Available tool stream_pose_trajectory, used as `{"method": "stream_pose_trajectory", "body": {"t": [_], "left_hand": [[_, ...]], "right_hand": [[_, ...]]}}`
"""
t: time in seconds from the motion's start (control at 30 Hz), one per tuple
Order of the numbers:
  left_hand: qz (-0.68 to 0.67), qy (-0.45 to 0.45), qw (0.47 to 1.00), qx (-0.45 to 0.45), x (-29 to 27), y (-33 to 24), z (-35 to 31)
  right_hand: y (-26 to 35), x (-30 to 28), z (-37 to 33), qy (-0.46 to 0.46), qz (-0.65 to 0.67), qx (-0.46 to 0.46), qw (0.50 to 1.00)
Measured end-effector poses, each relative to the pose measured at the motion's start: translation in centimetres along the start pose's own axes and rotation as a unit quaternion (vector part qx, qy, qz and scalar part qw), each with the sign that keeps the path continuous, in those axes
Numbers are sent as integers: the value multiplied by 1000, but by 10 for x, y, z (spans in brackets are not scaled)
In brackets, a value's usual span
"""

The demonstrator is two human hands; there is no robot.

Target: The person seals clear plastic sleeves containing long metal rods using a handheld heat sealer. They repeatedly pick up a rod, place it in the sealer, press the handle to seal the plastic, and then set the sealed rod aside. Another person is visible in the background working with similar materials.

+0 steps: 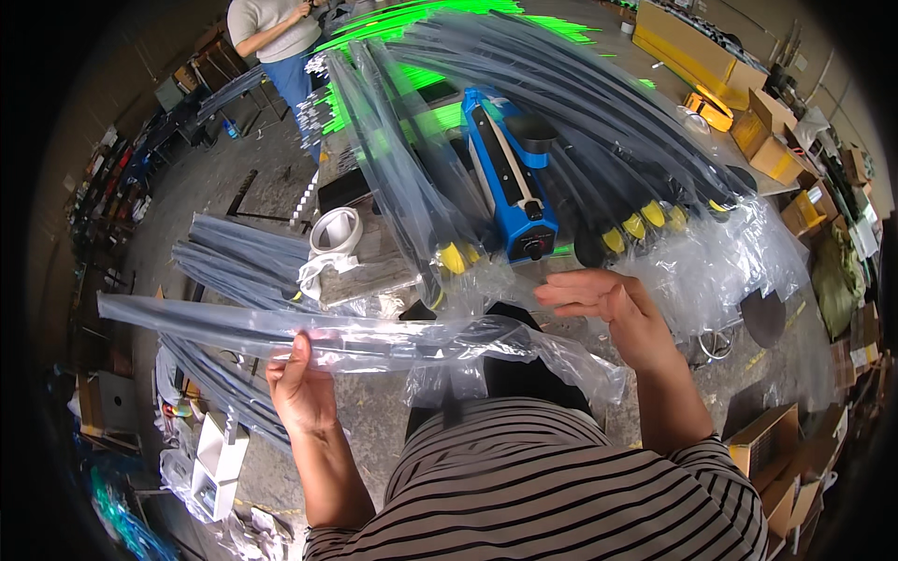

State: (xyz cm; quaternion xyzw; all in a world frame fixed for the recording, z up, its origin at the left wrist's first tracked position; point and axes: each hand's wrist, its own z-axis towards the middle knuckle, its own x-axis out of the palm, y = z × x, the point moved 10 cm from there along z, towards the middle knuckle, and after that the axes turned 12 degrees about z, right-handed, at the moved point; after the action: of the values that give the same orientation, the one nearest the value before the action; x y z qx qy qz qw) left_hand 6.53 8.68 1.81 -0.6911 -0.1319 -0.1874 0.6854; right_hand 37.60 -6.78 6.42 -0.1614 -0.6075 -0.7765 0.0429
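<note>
A long clear plastic sleeve with a dark, slender object inside lies crosswise in front of my body. My left hand is closed on it left of the middle, thumb on top. The loose, crinkled end of the sleeve hangs over my lap to the right. Beyond that end, my right hand is raised with fingers stretched out and holds nothing. Ahead of it on the table sits a blue hand-lever bag sealer. Similar bagged long dark items, with yellow parts at their near ends, lie left and right of the sealer.
A white tape roll stands at the table's left corner. More bagged items lie to the left. Bright green rods cover the far table. Another person stands at the far left. Cardboard boxes are at the right.
</note>
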Motion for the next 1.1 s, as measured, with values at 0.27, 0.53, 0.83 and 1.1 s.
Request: {"method": "stream_pose_trajectory", "body": {"t": [0.27, 0.53, 0.83, 1.1], "left_hand": [[-29, 33, 998, 34, -19, -14, 8], [-86, 35, 995, 30, -49, -13, 18], [-89, 64, 993, 53, -46, -22, 17], [-123, 23, 990, 65, -62, -41, 18]], "right_hand": [[11, -24, -23, -142, -102, -12, 985], [63, -107, -44, -365, 10, -242, 899], [35, -41, -7, -215, -32, -169, 961], [54, -80, -16, -241, -9, -208, 948]]}}
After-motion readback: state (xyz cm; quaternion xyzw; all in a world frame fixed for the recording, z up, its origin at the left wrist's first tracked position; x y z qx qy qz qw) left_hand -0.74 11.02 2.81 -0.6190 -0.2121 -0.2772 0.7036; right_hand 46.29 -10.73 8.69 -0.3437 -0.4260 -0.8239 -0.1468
